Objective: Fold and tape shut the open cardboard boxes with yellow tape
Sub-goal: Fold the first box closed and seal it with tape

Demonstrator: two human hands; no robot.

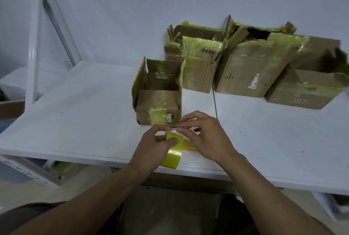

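Cardboard boxes [251, 68], several, rear of desk [75, 112]: all gaped open. Nearest box [157, 102], mid-desk: flaps up, nothing sealed. Yellow tape roll [172, 152]: left hand [153, 146] gripped it; right hand [205, 136] fingers [188, 120] pinched its loose end.

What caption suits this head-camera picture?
Left hand grips a yellow tape roll while right hand pinches its loose end, near an open cardboard box.

Tape roll [174, 151] is sitting half hidden behind left hand [151, 149]; yellow item [189, 146] is lying mostly under right hand [207, 136], unidentifiable; rightmost box [302, 96] is running off the picture's right edge.
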